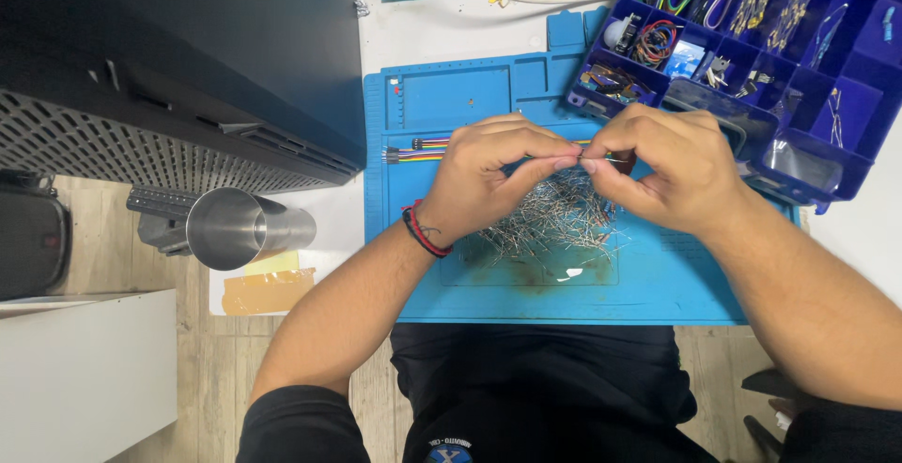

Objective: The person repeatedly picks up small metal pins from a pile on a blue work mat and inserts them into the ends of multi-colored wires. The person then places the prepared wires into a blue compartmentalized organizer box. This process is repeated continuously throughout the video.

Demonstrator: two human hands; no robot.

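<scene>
- The left hand (484, 177) and the right hand (662, 167) meet above the blue silicone work mat (658, 285) that lies on the white counter (451, 26). Each grip is pressed together, pinching one end of a thin metal wire piece (601, 157) held just between the fingertips.
- The piece is so fine that a slight easing of either pinch could let it fall into the loose pile of thin silvery metal pins (554, 219) directly below, where it would be hard to tell from the rest.
- Both wrists hover close over that pile; a lowered palm or the forearm with the red and black wristband (425, 230) could sweep pins off the mat's near edge onto the floor.
- The multicoloured ribbon of jumper wires (418, 151) lies just beside the left knuckles, partly hidden by them; a sideways move of that hand could drag it.
- The open dark blue plastic compartment box (846, 97) of small parts sits near the right hand, and its corner overlaps the mat; a raised elbow could jolt it and mix the compartments.
- The shiny steel tumbler (240, 228) lies on its side at the counter's left edge, well apart from the hands, and could roll off.
</scene>
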